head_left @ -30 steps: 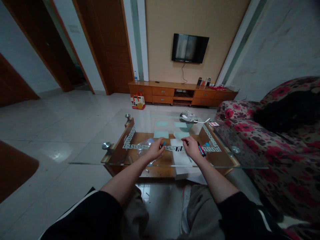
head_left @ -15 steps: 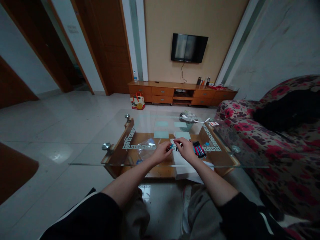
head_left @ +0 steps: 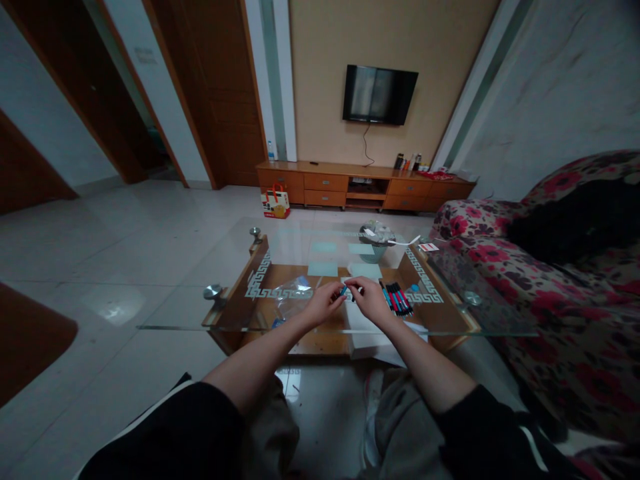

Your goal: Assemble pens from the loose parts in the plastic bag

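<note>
Beneath your hands spreads the smooth, see-through glass worktop (head_left: 257,283) with its frosted key pattern; crumpled clear plastic (head_left: 289,303) lies just left of them, and slim blue, pink and black pens (head_left: 397,300) sit in a row just right. Your left hand (head_left: 326,303) pinches a small blue piece (head_left: 343,291); your right hand (head_left: 367,297) curls toward it, fingertips narrowed, though I cannot tell whether they grip it. One second ago your hands were farther apart.
</note>
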`<state>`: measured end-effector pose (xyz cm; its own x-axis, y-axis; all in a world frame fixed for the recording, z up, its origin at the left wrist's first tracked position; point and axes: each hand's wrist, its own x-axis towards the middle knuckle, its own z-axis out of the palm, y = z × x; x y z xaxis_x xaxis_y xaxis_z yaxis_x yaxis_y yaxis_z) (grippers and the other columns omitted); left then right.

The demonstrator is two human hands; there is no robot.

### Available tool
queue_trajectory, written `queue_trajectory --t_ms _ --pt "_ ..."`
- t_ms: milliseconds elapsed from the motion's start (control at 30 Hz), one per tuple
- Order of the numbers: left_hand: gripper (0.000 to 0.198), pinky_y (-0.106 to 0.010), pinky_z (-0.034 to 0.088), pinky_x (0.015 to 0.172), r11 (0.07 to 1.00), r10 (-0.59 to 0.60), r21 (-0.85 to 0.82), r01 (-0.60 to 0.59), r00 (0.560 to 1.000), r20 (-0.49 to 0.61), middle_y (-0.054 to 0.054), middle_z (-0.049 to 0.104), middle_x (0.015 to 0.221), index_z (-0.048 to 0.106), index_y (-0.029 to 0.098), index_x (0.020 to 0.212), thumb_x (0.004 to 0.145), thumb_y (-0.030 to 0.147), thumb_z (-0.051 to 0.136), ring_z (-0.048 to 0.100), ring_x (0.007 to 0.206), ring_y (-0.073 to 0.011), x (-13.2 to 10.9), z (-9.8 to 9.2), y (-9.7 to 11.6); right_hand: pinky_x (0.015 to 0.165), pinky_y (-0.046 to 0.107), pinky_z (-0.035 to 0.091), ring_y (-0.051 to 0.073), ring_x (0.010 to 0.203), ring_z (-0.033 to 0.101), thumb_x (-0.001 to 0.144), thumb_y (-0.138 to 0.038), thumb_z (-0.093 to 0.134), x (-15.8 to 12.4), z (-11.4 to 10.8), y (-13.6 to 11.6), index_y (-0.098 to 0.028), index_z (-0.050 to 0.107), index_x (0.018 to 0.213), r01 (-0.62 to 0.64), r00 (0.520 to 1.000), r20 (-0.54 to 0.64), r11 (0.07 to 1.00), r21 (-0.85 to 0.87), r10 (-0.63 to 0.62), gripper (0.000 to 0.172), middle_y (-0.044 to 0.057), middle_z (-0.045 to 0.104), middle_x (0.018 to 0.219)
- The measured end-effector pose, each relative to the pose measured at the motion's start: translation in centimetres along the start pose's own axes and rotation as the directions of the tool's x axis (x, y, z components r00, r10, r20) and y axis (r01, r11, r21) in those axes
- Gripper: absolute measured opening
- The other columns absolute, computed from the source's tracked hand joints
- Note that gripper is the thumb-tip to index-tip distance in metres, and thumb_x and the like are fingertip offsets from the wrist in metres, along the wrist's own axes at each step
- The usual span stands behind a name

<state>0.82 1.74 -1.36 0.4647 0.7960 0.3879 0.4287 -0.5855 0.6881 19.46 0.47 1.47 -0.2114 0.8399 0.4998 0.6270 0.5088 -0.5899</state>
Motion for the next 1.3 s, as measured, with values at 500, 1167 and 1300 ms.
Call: queue_trajectory --t_ms 500,1167,1300 --pt "0.02 -0.028 0.051 0.072 0.997 -0.071 -0.015 0.07 0.993 -0.097 -0.005 0.066 0.092 0.06 0.019 0.109 0.092 0.029 0.053 0.062 0.08 -0.0166 0.0 0.2 -0.9 0.083 0.028 0.047 0.019 0.088 0.062 0.082 -0.012 0.05 0.6 -2.4 3.1 -0.016 0.068 0.096 -0.283 0.958 -0.126 0.92 -0.271 0.258 0.023 0.009 0.068 0.095" --pt "0.037 -0.027 0.048 0.07 0.992 -0.127 -0.035 0.123 0.982 -0.138 -0.002 0.065 0.089 0.05 0.022 0.129 0.092 0.029 0.054 0.063 0.076 -0.0161 -0.3 -0.1 -1.5 0.07 0.021 0.044 0.017 0.085 0.068 0.077 -0.018 0.069 -1.3 -1.5 6.8 -0.018 0.077 0.085 -0.4 0.746 0.307 0.766 -0.503 0.591 0.011 0.009 0.075 0.088" --pt "0.038 -0.027 0.048 0.069 0.991 -0.135 -0.04 0.13 0.982 -0.133 -0.002 0.064 0.088 0.049 0.022 0.13 0.093 0.03 0.053 0.063 0.074 -0.0157 -0.2 -0.2 -1.7 0.067 0.02 0.041 0.017 0.082 0.067 0.082 -0.021 0.067 -1.3 -1.4 6.6 -0.016 0.076 0.087 -0.396 0.726 0.324 0.755 -0.523 0.606 0.012 0.01 0.074 0.089"
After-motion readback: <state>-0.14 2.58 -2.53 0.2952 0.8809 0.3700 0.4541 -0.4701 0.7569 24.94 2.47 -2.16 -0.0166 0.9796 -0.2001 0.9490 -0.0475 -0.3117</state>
